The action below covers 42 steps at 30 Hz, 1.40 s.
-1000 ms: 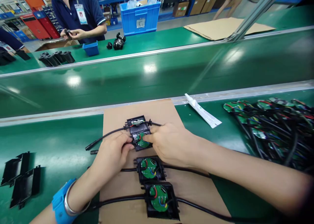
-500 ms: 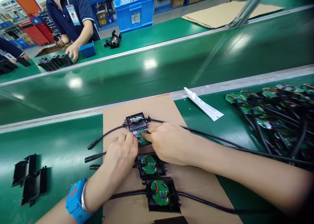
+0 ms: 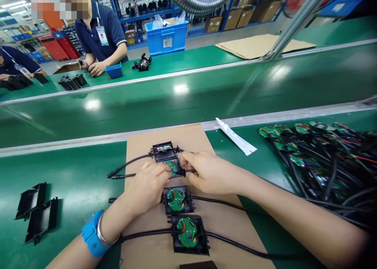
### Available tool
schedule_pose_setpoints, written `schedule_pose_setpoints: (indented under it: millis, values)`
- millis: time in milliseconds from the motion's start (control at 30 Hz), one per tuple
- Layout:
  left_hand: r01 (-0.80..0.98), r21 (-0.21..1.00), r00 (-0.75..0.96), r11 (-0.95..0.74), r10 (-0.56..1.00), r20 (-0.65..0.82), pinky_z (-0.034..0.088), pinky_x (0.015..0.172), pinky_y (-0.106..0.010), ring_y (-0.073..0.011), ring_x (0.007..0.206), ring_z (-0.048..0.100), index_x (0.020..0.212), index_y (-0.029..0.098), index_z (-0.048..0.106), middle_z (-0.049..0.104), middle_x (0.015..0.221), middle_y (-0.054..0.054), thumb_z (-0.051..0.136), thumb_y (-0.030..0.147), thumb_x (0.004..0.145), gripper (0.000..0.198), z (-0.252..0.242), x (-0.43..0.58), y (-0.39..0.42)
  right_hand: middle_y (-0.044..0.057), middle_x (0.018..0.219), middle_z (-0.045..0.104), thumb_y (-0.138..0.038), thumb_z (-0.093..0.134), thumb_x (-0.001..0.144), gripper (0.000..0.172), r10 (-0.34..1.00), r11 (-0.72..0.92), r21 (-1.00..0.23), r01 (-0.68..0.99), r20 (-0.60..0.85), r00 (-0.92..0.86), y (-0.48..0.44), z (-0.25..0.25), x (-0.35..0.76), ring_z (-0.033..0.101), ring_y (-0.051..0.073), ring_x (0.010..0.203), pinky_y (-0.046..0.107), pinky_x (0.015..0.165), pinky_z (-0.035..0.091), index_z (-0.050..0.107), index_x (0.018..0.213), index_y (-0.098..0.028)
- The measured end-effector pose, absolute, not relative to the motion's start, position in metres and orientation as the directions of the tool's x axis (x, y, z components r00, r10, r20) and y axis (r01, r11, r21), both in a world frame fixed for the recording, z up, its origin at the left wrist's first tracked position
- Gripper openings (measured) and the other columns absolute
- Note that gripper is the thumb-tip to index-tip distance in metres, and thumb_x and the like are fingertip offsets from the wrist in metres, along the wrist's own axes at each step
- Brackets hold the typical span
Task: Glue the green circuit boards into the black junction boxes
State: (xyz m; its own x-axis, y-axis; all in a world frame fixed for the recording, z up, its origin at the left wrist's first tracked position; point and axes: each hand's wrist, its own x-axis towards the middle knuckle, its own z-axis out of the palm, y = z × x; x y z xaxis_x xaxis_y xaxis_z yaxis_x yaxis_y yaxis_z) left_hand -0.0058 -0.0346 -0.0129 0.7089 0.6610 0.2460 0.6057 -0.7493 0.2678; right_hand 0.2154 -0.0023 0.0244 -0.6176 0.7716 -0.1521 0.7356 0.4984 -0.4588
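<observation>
A row of black plastic cases runs down a brown cardboard sheet (image 3: 147, 257). My left hand (image 3: 149, 184) is curled over the left side of the second case from the far end, fingertips on the case and its green circuit board (image 3: 171, 166). Pinched between the thumb and fingers of my right hand (image 3: 210, 171) is the black cable (image 3: 190, 171) where it leaves that case's right side. Beyond lies the farthest case (image 3: 163, 151), with a board and wires inside. Nearer me are a third case (image 3: 178, 200) and a fourth case (image 3: 191, 234), each with a round green board and coloured wires.
Two empty black case halves (image 3: 41, 220) lie at left. A white tube (image 3: 236, 137) rests behind my right arm. Cabled green boards (image 3: 324, 159) are heaped at right. Across the green conveyor (image 3: 147, 98), a co-worker (image 3: 101, 37) handles parts near a small blue bin (image 3: 114, 70).
My right hand has moved from the circuit board to the cable at the case's right side. My left hand stays at the case. The head view has tilted upward.
</observation>
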Motion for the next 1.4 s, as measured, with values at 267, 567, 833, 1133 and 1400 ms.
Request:
schedule_pose_setpoints:
  millis: [267, 567, 833, 1133, 1400]
  values:
    - [0.634, 0.281, 0.679, -0.720, 0.693, 0.242, 0.047, 0.081, -0.039, -0.0212, 0.087, 0.058, 0.096, 0.015, 0.063, 0.067, 0.101, -0.007, 0.042, 0.010, 0.092, 0.022, -0.022, -0.005, -0.035, 0.006, 0.076, 0.058, -0.018, 0.038, 0.091, 0.019, 0.747, 0.644, -0.418, 0.641, 0.164, -0.644, -0.015, -0.004, 0.219, 0.051, 0.015, 0.066, 0.028, 0.061, 0.039, 0.053, 0.080, -0.016]
    - [0.685, 0.256, 0.658, -0.682, 0.730, 0.183, 0.046, 0.081, -0.038, -0.0221, 0.087, 0.056, 0.120, 0.017, 0.056, 0.065, 0.099, -0.007, 0.041, 0.005, 0.088, 0.037, -0.016, -0.002, -0.038, 0.006, 0.076, 0.060, -0.015, 0.037, 0.090, 0.024, 0.708, 0.692, -0.366, 0.622, 0.179, -0.683, -0.002, -0.016, 0.222, 0.053, 0.015, 0.069, 0.029, 0.064, 0.041, 0.058, 0.078, -0.015]
    - [0.709, 0.310, 0.655, -0.633, 0.754, 0.044, 0.042, 0.075, -0.039, -0.0229, 0.085, 0.050, 0.113, 0.020, 0.063, 0.057, 0.101, -0.008, 0.043, 0.003, 0.080, 0.043, -0.011, 0.005, -0.032, 0.008, 0.091, 0.064, -0.008, 0.042, 0.087, 0.020, 0.625, 0.775, -0.152, 0.614, 0.040, -0.779, 0.003, -0.014, 0.214, 0.055, 0.016, 0.072, 0.029, 0.057, 0.031, 0.062, 0.088, -0.014]
    - [0.709, 0.300, 0.656, -0.638, 0.753, 0.049, 0.043, 0.078, -0.038, -0.0223, 0.089, 0.049, 0.134, 0.019, 0.048, 0.057, 0.107, -0.009, 0.042, 0.003, 0.084, 0.052, -0.013, 0.002, -0.033, 0.009, 0.085, 0.058, -0.017, 0.045, 0.090, 0.024, 0.719, 0.691, -0.288, 0.662, 0.191, -0.668, -0.001, -0.017, 0.225, 0.049, 0.019, 0.083, 0.031, 0.072, 0.037, 0.067, 0.081, -0.014]
    - [0.735, 0.122, 0.672, -0.667, 0.741, 0.001, 0.042, 0.077, -0.039, -0.0235, 0.088, 0.048, 0.130, 0.016, 0.054, 0.058, 0.103, -0.010, 0.044, 0.000, 0.075, 0.058, -0.008, 0.012, -0.037, 0.007, 0.078, 0.061, -0.009, 0.046, 0.084, 0.021, 0.735, 0.640, -0.552, 0.534, 0.239, -0.635, 0.006, -0.020, 0.218, 0.049, 0.018, 0.080, 0.030, 0.075, 0.040, 0.066, 0.080, -0.013]
